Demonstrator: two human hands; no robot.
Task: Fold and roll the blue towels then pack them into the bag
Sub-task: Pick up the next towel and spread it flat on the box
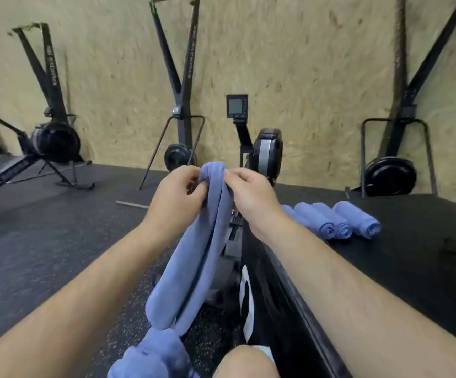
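Observation:
A blue towel (pixel 194 257) hangs folded lengthwise in front of me, raised to chest height. My left hand (pixel 176 193) pinches its top edge on the left. My right hand (pixel 251 196) pinches the same top edge on the right, close beside the left hand. The towel's lower end droops onto a heap of loose blue towels (pixel 153 356) by my knee. Several rolled blue towels (pixel 333 221) lie side by side on the black raised platform (pixel 412 255) to my right. No bag is in view.
A rowing machine (pixel 265 151) with a small monitor stands straight ahead against the chipboard wall. More black exercise machines (pixel 52 137) line the wall left and right. Dark rubber floor (pixel 44 241) spreads to the left. My knee (pixel 245 361) shows at the bottom.

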